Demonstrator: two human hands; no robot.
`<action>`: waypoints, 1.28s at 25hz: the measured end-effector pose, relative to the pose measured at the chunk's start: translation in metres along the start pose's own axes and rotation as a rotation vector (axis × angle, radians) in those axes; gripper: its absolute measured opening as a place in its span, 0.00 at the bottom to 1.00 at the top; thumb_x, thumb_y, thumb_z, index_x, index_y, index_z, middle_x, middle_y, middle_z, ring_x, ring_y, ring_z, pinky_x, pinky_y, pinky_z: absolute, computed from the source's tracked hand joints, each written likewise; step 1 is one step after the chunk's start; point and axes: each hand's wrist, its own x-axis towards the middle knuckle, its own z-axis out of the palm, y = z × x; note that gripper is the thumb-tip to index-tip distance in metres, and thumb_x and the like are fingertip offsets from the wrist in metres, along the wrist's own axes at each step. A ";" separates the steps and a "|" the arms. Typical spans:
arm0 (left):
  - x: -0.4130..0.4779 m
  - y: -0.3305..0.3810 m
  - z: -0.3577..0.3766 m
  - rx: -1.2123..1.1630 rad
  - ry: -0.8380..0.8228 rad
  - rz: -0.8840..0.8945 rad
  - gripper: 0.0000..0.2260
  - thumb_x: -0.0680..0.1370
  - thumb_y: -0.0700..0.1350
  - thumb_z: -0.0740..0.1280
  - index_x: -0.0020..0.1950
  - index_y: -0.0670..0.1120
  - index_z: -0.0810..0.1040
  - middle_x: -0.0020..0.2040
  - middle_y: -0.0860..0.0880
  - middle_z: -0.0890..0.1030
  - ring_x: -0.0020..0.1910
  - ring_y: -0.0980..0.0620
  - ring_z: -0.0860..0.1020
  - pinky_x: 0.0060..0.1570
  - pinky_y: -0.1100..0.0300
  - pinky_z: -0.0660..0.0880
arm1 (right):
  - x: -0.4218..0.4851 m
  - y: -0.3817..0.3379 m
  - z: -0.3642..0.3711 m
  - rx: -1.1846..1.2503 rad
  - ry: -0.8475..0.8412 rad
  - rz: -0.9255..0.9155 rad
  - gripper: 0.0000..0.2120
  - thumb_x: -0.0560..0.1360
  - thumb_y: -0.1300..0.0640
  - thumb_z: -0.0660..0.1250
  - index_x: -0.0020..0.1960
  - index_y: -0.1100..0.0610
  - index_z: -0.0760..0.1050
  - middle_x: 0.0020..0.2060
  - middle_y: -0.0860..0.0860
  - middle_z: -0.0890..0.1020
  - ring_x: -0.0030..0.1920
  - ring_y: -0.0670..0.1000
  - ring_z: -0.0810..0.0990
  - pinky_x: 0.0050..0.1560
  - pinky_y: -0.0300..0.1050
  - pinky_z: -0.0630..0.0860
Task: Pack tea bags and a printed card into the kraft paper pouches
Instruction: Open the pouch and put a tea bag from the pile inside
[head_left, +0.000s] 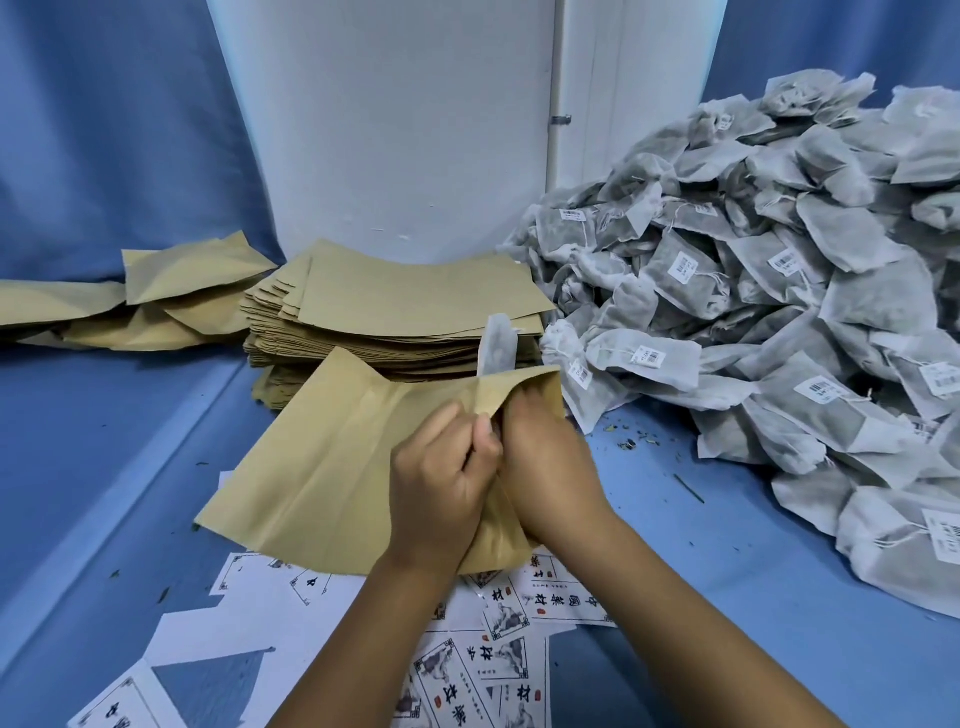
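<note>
The tea bag heap (779, 312) on the desk (727, 597) remains large; the empty pouch stack (405, 312) is tall. Few filled pouches (171, 291) lie left. Your left hand (441, 483) and right hand (550, 457) fingers pinch the current kraft pouch (337, 467) mouth, one tea bag (496, 345) protruding.

Tan kraft pouch (332, 457), tea bag (496, 345) protruding

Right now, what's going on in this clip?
A person is packing a kraft pouch on the blue table. The left hand pinches the pouch's mouth, and the right hand grips the same edge with fingers tucked inside. A white tea bag sticks up out of the opening. Printed cards lie below, empty pouches behind, loose tea bags heaped to the right.
</note>
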 end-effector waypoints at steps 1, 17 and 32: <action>0.001 0.001 0.000 -0.011 0.009 0.002 0.23 0.82 0.45 0.55 0.27 0.40 0.66 0.30 0.52 0.60 0.28 0.55 0.57 0.31 0.69 0.54 | -0.001 0.001 -0.003 0.017 0.021 -0.013 0.07 0.77 0.55 0.59 0.40 0.55 0.67 0.34 0.49 0.72 0.33 0.50 0.72 0.34 0.40 0.70; -0.002 -0.011 0.001 -0.071 -0.059 0.014 0.19 0.81 0.45 0.56 0.30 0.48 0.60 0.31 0.55 0.56 0.29 0.58 0.55 0.31 0.72 0.53 | 0.066 0.114 0.008 -0.451 0.212 0.348 0.19 0.75 0.57 0.63 0.64 0.62 0.67 0.61 0.59 0.73 0.62 0.60 0.69 0.60 0.50 0.64; -0.005 -0.012 0.004 -0.076 -0.077 0.014 0.20 0.78 0.40 0.57 0.26 0.40 0.63 0.27 0.48 0.60 0.27 0.53 0.59 0.31 0.67 0.54 | 0.098 0.092 0.067 0.172 0.182 0.258 0.15 0.77 0.61 0.59 0.35 0.49 0.62 0.31 0.44 0.68 0.35 0.46 0.68 0.43 0.45 0.66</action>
